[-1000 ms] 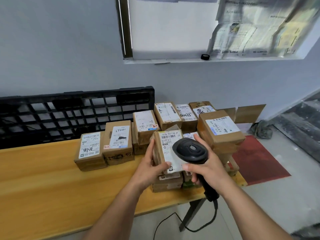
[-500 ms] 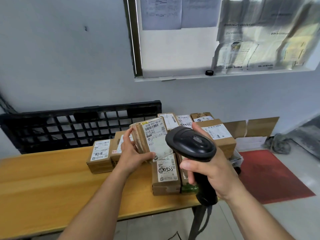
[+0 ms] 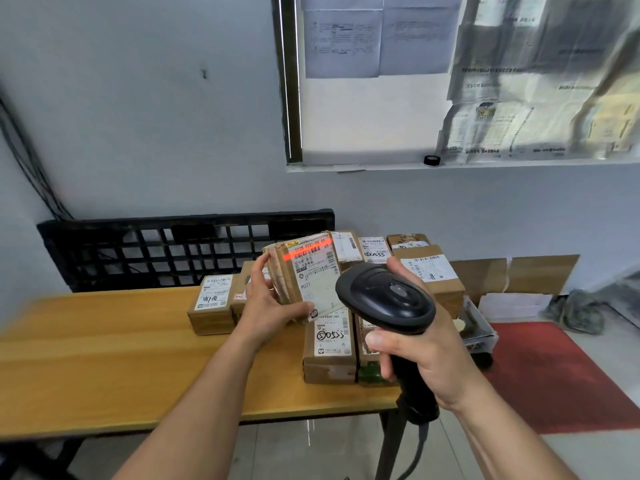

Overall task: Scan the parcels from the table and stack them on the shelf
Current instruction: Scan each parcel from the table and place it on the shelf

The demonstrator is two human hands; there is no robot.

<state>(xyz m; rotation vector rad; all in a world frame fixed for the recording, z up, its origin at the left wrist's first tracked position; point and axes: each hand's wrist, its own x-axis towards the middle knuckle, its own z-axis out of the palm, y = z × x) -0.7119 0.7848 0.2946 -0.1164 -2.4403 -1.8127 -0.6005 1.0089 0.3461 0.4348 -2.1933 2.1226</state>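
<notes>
Held parcel (image 3: 304, 275): small brown box w/ white label, lifted clear of the table (image 3: 104, 358), tilted, label side turned toward the scanner (image 3: 384, 299). Left hand (image 3: 273, 306) grips it, thumb on the lower front edge by the label, fingers round the left/back side. Red scan line (image 3: 306, 252) lies across the barcode at the label's top.

Scanner is black, handheld, just right of & lower than the parcel, head aimed at the label, not touching it. Right hand (image 3: 429, 355) is wrapped round the handle, fingers curled tight on it. Cable (image 3: 417, 452) drops from the handle base past the table edge.

More parcels sit on the table's right end. Front parcel (image 3: 330, 348), marker scrawl on its label, lies flat right below the held one. Another is beside it on the right, mostly hidden by the scanner. Left parcel (image 3: 211, 306), also w/ handwriting, sits just left of the left hand. Big box (image 3: 429, 275) is behind the scanner. A back row of boxes (image 3: 372, 249) stands near the wall.

Black plastic pallet (image 3: 156, 251) stands upright btwn table & wall. Flattened cardboard (image 3: 512, 275) leans on the wall at right, grey cloth (image 3: 578, 310) on the floor near it, red mat (image 3: 554, 375) right of the table. Window above has papers (image 3: 377, 39) stuck over it. Small black round item (image 3: 432, 160) is on the sill.
</notes>
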